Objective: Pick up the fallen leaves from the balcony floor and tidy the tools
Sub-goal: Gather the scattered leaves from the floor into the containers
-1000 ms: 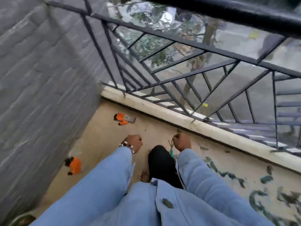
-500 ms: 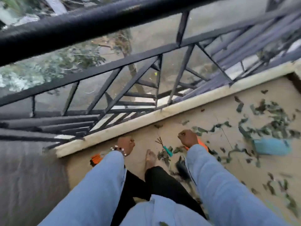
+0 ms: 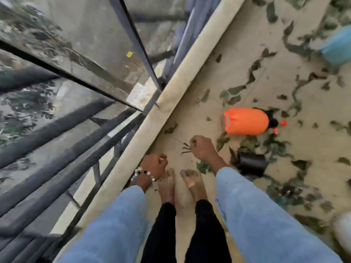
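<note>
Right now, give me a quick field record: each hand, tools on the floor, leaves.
right hand: curled round a small rake, prongs sticking out toward the curb
left hand: loosely curled, nothing seen in it, beaded bracelet on the wrist
orange sprayer: lying on its side on the floor, beyond the right hand
black pot: on its side beside the right forearm
blue container: far right, blurred
leaves: scattered over the floor, mostly right of the feet
</note>
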The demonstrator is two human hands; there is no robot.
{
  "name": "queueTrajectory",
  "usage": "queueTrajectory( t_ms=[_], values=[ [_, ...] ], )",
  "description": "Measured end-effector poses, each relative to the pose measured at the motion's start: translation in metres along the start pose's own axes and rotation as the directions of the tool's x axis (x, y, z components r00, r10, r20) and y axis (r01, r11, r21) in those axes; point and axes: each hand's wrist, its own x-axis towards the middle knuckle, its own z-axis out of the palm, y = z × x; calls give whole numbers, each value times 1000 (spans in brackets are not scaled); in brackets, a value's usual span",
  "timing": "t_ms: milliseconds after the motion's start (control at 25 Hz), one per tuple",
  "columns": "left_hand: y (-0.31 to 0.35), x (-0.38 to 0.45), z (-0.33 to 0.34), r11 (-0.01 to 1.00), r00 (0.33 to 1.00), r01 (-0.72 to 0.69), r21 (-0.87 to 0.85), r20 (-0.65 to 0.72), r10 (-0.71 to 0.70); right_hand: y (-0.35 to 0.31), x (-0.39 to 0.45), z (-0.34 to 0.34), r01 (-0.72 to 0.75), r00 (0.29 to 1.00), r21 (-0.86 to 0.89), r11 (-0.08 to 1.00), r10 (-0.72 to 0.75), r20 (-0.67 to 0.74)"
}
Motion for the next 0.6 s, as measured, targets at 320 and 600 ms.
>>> queueTrajectory(
  t_ms=[320, 600],
  values=[
    [-98, 214, 106, 981, 991, 82, -175, -87, -99, 29, 210, 168, 275, 955, -299, 914, -296, -29],
    [-93, 243, 129, 710, 952, 225, -667, -3, -305, 58, 218, 197, 302, 911, -187, 935, -341, -233]
  ],
)
